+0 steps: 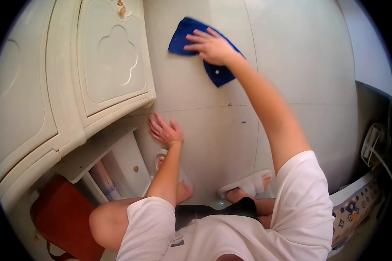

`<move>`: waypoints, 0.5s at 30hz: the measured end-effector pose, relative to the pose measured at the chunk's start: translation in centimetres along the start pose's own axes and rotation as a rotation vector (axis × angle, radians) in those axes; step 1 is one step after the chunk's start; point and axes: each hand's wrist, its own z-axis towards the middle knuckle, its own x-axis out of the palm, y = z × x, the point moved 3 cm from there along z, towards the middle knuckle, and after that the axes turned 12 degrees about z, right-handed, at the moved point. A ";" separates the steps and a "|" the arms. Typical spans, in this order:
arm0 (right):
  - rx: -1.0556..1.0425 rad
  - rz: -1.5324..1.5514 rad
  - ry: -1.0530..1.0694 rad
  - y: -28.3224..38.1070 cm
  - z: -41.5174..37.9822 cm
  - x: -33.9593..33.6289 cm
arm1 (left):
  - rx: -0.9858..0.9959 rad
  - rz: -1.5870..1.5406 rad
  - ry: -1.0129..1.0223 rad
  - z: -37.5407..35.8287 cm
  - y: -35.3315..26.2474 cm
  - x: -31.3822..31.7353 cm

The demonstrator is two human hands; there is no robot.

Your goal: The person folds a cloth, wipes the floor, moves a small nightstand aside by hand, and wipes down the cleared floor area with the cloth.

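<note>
Blue cloth [183, 39]: lying on pale tiled floor [300, 74], near white cabinet [113, 65] but apart from it, middle hidden under the hand. Spread in two lobes, one toward the cabinet, one nearer the body; small white spot on the nearer lobe. Judged light, thin, limp, not fragile; likely to ruck up under a sideways push. Cannot tell whether damp, so slip against tile uncertain. Best pressed down with flat palm near the middle; for lifting, best pinched at a free corner.

Right-hand grip [213, 48]: unclenched, fingers spread, laid over the cloth. Left-hand grip [166, 132]: holding nothing, fingers fanned, down at the floor near the cabinet's lower corner; cannot tell how much weight borne there.

Surface: smooth-looking, thin joint lines; brownish speck [230, 105] on one joint, bluish speck [244, 122] nearer the body. Room: low white drawer unit [127, 174] with brown heart-shaped knob [136, 168], beside the left leg; reddish-brown bag [59, 211] farther left; white slippers [244, 184] on both feet; patterned box [357, 209] at lower right, partly behind the sleeve.
</note>
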 end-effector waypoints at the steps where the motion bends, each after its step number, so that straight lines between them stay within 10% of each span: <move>1: 0.062 -0.020 -0.035 -2.2 -0.1 -0.8 | 0.002 -0.001 0.000 0.0 -0.1 0.1; 9: 0.322 -0.124 -0.213 -18.0 -14.3 -9.5 | 0.020 -0.006 -0.049 -0.1 0.0 0.2; 15: 0.399 -0.149 -0.255 -13.5 -17.5 -8.1 | 0.033 -0.016 -0.053 -0.1 0.0 0.3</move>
